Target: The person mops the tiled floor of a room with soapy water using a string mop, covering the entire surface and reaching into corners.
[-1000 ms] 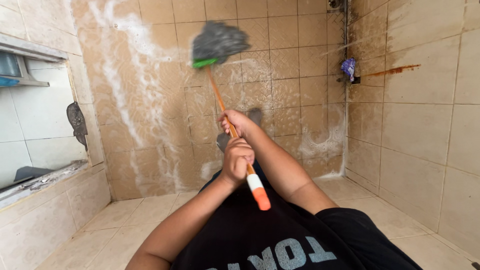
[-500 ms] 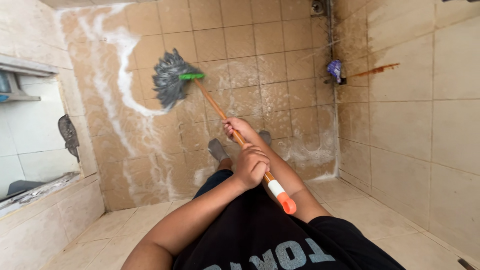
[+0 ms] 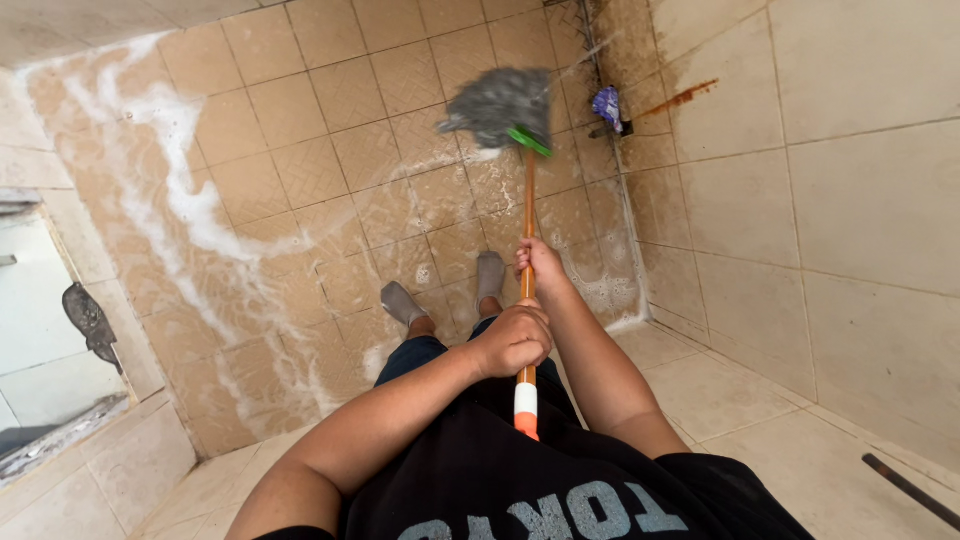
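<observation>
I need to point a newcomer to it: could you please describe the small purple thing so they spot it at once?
Find the corner where the soapy tiled floor meets the side wall. The purple thing sits there, just right of the grey mop head, beside a rusty streak; nothing else is purple.

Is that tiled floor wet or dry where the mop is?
Wet. The tiled floor shows white soapy streaks and a damp sheen around the grey mop head.

Mop (image 3: 497, 103): grey head, green collar, orange handle with white band. Floor tiles (image 3: 300, 150): beige, streaked with white foam. Socks (image 3: 402, 301): grey.
</observation>
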